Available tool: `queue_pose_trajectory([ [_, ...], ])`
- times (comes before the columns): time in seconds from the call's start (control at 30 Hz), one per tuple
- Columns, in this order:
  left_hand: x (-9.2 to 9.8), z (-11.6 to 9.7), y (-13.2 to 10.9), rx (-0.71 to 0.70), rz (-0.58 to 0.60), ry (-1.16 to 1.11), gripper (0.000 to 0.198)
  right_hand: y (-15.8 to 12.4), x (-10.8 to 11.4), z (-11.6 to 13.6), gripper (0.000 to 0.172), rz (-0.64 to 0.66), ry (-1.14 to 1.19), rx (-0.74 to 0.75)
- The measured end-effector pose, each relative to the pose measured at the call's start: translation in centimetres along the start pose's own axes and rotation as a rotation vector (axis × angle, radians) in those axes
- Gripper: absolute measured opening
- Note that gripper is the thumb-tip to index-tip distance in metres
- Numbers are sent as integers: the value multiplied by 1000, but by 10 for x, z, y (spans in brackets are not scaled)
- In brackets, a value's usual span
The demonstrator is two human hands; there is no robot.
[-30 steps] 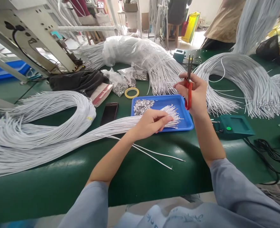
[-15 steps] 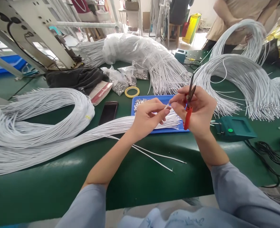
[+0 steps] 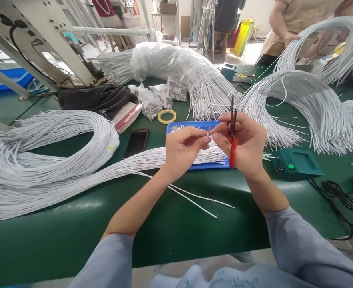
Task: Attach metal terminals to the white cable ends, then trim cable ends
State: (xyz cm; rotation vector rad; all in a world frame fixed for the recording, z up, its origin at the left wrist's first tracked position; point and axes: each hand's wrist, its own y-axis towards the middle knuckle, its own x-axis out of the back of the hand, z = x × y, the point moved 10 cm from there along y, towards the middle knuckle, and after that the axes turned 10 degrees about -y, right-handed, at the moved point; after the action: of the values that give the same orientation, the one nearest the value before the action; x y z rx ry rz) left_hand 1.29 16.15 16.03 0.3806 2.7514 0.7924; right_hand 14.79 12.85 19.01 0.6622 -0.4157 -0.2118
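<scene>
Over the blue tray [image 3: 200,166], my left hand [image 3: 184,151] pinches a white wire [image 3: 208,131] near its tip. My right hand [image 3: 248,146] is closed around red-handled scissors [image 3: 233,150], blades pointing up, while its thumb and forefinger meet close to the wire's tip. Whether those fingertips also grip the wire is too small to tell. Beneath my hands, a bundle of white wires [image 3: 146,157] runs in from the left, its ends lying in the tray. Small metal parts [image 3: 178,128] lie at the tray's back left. Two loose wire ends [image 3: 203,196] stick out towards me.
Left stands a coiled wire bundle [image 3: 95,148], with a phone [image 3: 136,143] beside it. Behind are yellow tape [image 3: 166,116], bags of metal parts [image 3: 150,108] and a plastic-wrapped bundle [image 3: 167,60]. Right sit a green device [image 3: 299,163] and arched wires [image 3: 314,96]. A co-worker's hand [image 3: 292,38] holds a wire coil.
My right hand has shifted slightly left and down, the scissors now more upright. Its fingertips remain by the wire tip. The co-worker's wire coil has swung to the right.
</scene>
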Motion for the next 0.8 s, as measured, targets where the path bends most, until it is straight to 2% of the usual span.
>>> queue_pose_trajectory([
  [0.27, -4, 3, 2, 34, 65, -41, 26, 5, 0, -11, 19, 12, 86, -42],
  [0.5, -6, -3, 3, -16, 65, 15, 28, 3, -1, -13, 23, 46, 96, -53],
  [0.67, 2, -7, 0, -68, 5, 90, 26, 7, 0, -12, 25, 39, -4, 24],
  [0.8, 12, -15, 2, -127, -46, 153, 22, 10, -4, -7, 32, 94, -163, 121],
])
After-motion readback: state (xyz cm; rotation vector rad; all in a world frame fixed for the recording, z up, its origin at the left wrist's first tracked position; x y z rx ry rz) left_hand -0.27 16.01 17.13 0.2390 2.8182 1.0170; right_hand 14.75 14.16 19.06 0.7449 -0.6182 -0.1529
